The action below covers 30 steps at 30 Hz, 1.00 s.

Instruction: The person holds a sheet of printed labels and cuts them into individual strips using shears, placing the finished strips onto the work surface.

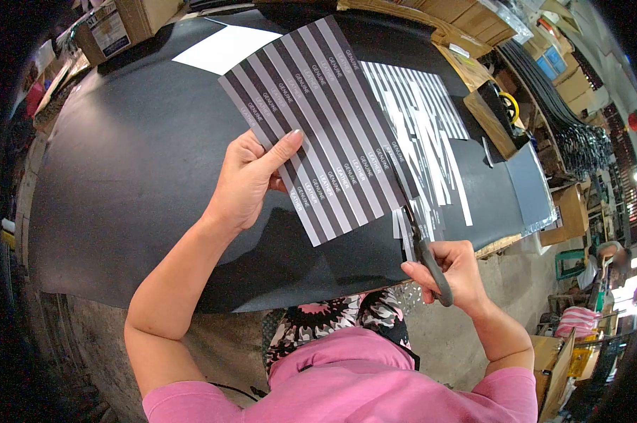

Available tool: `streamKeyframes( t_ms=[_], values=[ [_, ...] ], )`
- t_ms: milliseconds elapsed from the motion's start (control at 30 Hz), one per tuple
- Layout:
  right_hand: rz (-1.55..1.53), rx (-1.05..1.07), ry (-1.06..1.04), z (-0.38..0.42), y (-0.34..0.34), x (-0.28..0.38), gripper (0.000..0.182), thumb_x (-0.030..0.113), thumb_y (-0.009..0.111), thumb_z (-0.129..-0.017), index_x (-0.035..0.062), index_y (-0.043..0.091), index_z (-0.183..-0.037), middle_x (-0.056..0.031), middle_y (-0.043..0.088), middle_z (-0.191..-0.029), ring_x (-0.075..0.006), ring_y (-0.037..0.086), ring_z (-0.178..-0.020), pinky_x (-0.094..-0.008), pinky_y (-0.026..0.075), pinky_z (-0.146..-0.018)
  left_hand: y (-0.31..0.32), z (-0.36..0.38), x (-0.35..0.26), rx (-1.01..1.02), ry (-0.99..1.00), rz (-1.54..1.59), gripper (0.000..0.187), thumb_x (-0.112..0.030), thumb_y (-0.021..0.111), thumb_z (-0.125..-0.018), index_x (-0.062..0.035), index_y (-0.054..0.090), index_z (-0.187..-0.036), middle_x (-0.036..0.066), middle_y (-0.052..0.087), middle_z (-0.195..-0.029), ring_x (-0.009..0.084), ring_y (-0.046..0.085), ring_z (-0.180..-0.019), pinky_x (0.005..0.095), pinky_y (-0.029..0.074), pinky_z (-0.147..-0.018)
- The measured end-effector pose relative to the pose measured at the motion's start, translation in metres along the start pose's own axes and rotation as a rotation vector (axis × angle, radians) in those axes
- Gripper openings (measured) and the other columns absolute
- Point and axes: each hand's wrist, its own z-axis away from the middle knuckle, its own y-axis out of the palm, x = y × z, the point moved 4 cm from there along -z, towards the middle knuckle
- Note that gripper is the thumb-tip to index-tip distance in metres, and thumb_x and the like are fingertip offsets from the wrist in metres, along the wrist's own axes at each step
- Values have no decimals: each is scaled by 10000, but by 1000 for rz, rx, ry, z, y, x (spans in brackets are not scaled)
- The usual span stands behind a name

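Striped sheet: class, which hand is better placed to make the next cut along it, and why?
Probably the right hand: it grips the scissors, whose blades meet the striped sheet at its right edge. The left hand only steadies the sheet.

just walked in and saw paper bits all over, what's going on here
A person in a pink top is cutting a striped printed sheet with scissors. The left hand holds the sheet up by its lower left edge, thumb on the front. The right hand works the scissors at the sheet's lower right edge. Cut strips lie piled on the black table beyond the sheet. A white sheet lies at the far side.
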Motion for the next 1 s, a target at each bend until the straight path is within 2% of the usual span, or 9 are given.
streamKeyframes(
  t_ms=[1000],
  values=[
    [2, -7, 54, -2, -1, 0, 337, 190, 735, -764, -5, 556, -557, -19, 510, -452, -65, 508, -382, -217, 333, -319, -3, 0, 4, 7, -24, 0, 220, -221, 548, -897, -18, 550, -982, 109, 664, -837, 115, 664, -649, 228, 567, -509]
  ],
)
